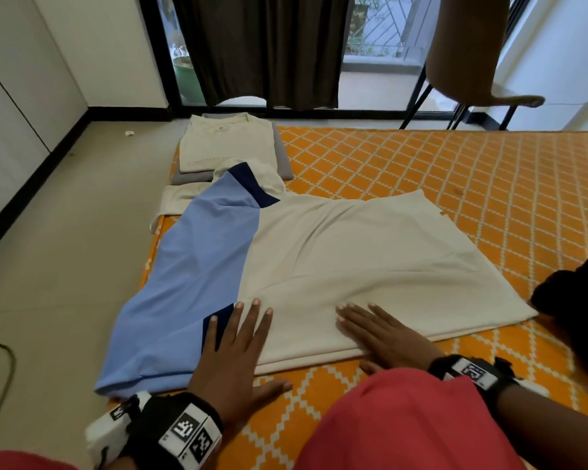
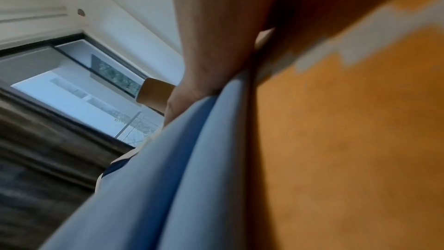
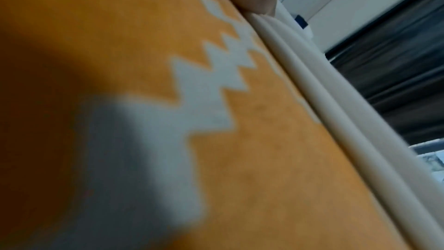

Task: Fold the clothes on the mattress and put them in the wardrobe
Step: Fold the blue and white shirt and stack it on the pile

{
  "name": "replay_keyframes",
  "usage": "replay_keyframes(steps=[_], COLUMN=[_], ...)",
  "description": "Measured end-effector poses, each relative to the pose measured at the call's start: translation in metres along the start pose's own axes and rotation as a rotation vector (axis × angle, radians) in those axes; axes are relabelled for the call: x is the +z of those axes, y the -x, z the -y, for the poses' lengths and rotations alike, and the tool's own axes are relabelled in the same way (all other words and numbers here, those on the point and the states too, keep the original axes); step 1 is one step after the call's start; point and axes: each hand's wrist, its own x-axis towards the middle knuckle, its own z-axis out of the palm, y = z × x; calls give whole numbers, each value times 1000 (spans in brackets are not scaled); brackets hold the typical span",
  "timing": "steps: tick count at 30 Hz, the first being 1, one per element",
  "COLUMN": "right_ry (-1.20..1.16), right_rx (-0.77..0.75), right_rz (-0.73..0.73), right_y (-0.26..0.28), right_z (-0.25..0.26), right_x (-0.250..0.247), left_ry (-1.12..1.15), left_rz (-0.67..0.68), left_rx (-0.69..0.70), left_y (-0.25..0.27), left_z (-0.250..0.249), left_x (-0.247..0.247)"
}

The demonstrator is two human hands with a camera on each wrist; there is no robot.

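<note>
A cream shirt with light-blue and navy panels (image 1: 336, 259) lies spread flat on the orange patterned mattress (image 1: 455, 171). My left hand (image 1: 235, 347) presses flat on its near edge where blue meets cream, fingers straight, thumb on the mattress. My right hand (image 1: 381, 330) lies flat on the cream part beside it. In the left wrist view the blue fabric (image 2: 149, 187) fills the foreground under my palm. The right wrist view shows the shirt's layered cream edge (image 3: 324, 102) on the mattress. A folded cream shirt (image 1: 224, 144) sits on a folded grey one at the far corner.
A black garment (image 1: 577, 300) lies at the mattress's right edge. A brown chair (image 1: 469, 56) stands by the dark curtain (image 1: 269, 49) and glass door. White wardrobe doors (image 1: 17, 96) line the left wall beyond the tiled floor. A cable (image 1: 0, 378) lies on the floor.
</note>
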Motion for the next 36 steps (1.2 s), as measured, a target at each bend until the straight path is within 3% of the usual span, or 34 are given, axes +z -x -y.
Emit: replay_keyframes(steps=[8,18,22,26,30,36], right_ry=[-174,-189,-297,-142,-108,-155], right_rx=[211,695,760,739,572,623], right_rz=[-11,143,56,-106,74,103], right_y=[47,130,121,98,73,62], right_z=[-40,-99,-112,-150,-175,-195], right_x=[-5,-7,-31,-46,-41,-45], left_ry=[33,47,80,67,58,26], left_rz=[-67,-65,-80,-80,-67,-68], left_rx=[-7,25,57,65,57,61], left_y=[2,1,0,0,0,1], left_z=[1,3,6,4,3,2], left_x=[7,9,8,9,10,9])
